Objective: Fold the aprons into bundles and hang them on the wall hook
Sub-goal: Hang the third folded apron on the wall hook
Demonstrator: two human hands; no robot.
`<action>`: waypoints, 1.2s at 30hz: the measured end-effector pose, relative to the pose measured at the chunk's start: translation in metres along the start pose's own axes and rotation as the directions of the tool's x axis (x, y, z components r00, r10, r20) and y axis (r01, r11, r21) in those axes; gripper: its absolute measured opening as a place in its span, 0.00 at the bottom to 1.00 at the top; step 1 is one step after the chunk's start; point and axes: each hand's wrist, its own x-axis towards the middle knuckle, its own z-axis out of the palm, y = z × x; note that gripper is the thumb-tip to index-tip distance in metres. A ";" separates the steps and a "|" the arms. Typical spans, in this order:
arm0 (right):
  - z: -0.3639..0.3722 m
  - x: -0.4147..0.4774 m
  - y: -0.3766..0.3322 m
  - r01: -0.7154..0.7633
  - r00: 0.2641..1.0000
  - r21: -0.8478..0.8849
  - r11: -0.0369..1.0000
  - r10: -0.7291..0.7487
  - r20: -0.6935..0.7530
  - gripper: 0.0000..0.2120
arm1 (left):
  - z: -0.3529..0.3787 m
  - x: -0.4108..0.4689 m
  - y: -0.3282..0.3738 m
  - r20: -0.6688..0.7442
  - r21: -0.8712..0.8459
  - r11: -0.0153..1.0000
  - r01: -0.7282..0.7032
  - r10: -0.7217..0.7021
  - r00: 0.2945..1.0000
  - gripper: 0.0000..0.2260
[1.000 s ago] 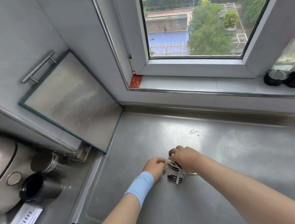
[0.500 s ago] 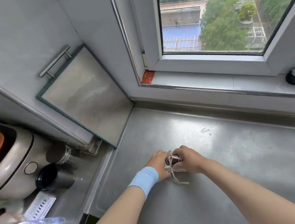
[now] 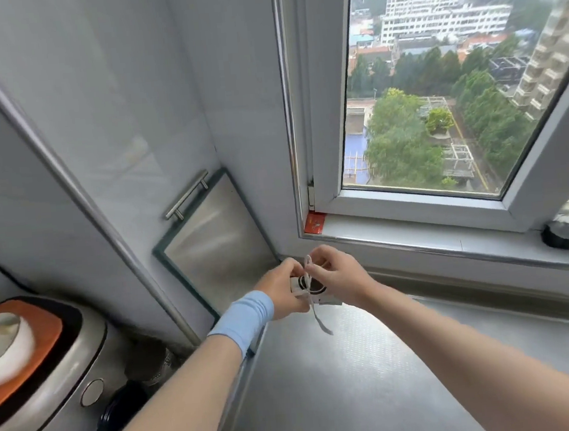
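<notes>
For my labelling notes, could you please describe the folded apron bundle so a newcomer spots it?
Find the white-framed window. Below its left corner, the left hand and right hand hold a black-and-white folded apron bundle. It alone trails a white tie.

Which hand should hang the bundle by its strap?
Right, probably. The right hand pinches the white strap where it loops above the apron bundle, so it could carry it by that loop. The left hand only grips the bundle's side. No hook in view.

Apron bundle [image 3: 311,287]: small, tightly folded, white with black ring print, gripped by left hand [image 3: 281,293]. White strap [image 3: 321,320] tied round it, top loop pinched by right hand [image 3: 342,280], loose end dangling below.
</notes>
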 end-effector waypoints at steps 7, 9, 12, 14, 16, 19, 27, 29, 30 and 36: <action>-0.023 0.044 -0.118 0.204 0.935 -0.019 0.979 -0.200 -0.293 0.08 | -0.124 0.000 0.033 -0.203 0.014 0.992 -0.126 0.126 0.971 0.25; -0.032 0.056 -0.148 0.234 0.919 0.010 0.972 -0.218 -0.330 0.09 | -0.158 0.000 0.044 -0.244 0.067 0.985 -0.161 0.173 0.954 0.26; -0.051 0.073 -0.197 0.295 0.889 -0.003 0.955 -0.276 -0.367 0.10 | -0.212 -0.003 0.067 -0.330 -0.082 0.966 -0.245 0.206 0.921 0.25; -0.064 0.078 -0.229 0.341 0.865 -0.059 0.938 -0.338 -0.370 0.11 | -0.243 -0.006 0.085 -0.425 -0.272 0.907 -0.322 0.187 0.886 0.19; -0.078 0.084 -0.258 0.384 0.835 -0.100 0.918 -0.392 -0.387 0.11 | -0.271 -0.007 0.101 -0.518 -0.289 0.881 -0.374 0.185 0.836 0.12; -0.103 0.094 -0.302 0.426 0.789 -0.135 0.894 -0.441 -0.428 0.08 | -0.314 -0.011 0.124 -0.599 -0.304 0.850 -0.430 0.180 0.780 0.02; -0.161 0.107 -0.394 0.481 0.718 -0.309 0.820 -0.571 -0.398 0.05 | -0.402 -0.020 0.175 -0.688 -0.204 0.804 -0.559 0.288 0.666 0.07; -0.174 0.110 -0.415 0.496 0.667 -0.320 0.807 -0.590 -0.454 0.06 | -0.423 -0.023 0.187 -0.715 -0.130 0.796 -0.591 0.337 0.612 0.08; -0.181 0.112 -0.427 0.504 0.642 -0.322 0.801 -0.597 -0.481 0.06 | -0.434 -0.024 0.194 -0.728 -0.090 0.791 -0.605 0.363 0.582 0.09; -0.209 0.129 -0.498 0.476 0.555 -0.369 0.798 -0.598 -0.578 0.07 | -0.488 -0.022 0.228 -0.797 0.023 0.783 -0.622 0.390 0.462 0.08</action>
